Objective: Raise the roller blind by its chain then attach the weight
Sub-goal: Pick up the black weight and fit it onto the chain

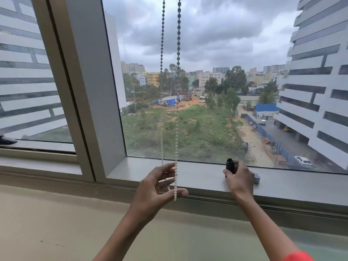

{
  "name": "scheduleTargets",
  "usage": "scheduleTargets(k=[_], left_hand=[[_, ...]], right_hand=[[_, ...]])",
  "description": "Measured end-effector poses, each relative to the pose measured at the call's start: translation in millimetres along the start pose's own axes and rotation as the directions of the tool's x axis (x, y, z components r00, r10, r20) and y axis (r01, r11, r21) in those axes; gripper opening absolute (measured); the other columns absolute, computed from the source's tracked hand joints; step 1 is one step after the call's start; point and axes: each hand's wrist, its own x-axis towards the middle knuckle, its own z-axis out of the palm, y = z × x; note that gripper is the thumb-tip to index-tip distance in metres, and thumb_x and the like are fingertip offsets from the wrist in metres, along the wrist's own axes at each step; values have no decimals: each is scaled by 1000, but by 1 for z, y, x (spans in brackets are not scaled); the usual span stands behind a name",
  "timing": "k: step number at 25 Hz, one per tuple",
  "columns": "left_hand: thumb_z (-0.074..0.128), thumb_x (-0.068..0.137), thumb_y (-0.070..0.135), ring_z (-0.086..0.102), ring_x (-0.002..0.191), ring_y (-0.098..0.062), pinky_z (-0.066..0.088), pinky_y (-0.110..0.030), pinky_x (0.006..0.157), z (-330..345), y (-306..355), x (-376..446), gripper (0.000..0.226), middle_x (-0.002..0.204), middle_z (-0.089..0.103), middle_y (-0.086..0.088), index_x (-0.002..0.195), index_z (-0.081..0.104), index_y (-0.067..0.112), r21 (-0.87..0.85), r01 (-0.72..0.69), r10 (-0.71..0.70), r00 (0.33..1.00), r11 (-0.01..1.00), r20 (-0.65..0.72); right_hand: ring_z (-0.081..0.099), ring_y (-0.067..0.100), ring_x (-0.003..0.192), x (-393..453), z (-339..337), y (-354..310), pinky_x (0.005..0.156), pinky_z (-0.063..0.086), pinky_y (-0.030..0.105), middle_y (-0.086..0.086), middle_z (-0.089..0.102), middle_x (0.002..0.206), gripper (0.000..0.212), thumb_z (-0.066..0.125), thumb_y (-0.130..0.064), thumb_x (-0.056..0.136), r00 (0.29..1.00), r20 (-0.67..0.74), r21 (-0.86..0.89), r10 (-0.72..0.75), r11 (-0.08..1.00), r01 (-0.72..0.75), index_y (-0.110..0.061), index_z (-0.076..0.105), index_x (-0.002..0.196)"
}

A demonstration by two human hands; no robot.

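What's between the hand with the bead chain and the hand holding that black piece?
Head view: only bare grey window sill lies between the left hand, at the bead chain, and the right hand gripping the black weight.

Upper-floor room: wide window (pixel 207 91), city blocks beyond.

L hand (pixel 156 187) raised, fingers spread, loose grip; R hand (pixel 239 180) palm-down, fingers pinched shut, both forearms extended.

No lettering, label, brand mark or number can be read anywhere in view; any signs on the distant buildings (pixel 207 77) beyond the glass are too small to make out.
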Motion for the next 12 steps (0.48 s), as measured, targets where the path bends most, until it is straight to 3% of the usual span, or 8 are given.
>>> scheduleTargets(k=[3,7,9,12], left_hand=[[91,46,14,63,109,-13,50,-31,95,-2,-5,3,79,115,64,-10,118,59,24,-59,-38,41,998,998,55],[90,44,16,60,116,-15,45,-24,98,1,-11,8,81,117,65,-11,118,58,21,-138,-72,91,987,988,134],[89,46,17,59,117,-16,45,-24,98,-1,-13,12,76,117,65,-11,116,58,19,-159,-80,106,982,984,160],[89,44,19,59,117,-15,45,-22,97,-9,-16,14,76,118,65,-7,113,60,18,-178,-74,107,978,981,181]], right_hand=[[68,30,89,-17,-3,-11,83,52,41,17,72,94,33,76,-4,72,997,65,180,-29,984,17,-7,58,100],[73,15,76,-73,7,-35,70,57,30,6,75,81,30,79,0,65,914,359,356,-191,933,55,-10,64,90],[73,15,78,-99,18,-48,69,56,27,10,75,83,26,76,2,69,843,471,430,-261,902,39,-6,65,90],[71,27,81,-117,23,-61,71,59,36,23,72,89,25,70,11,70,801,535,525,-270,848,-64,1,65,92]])
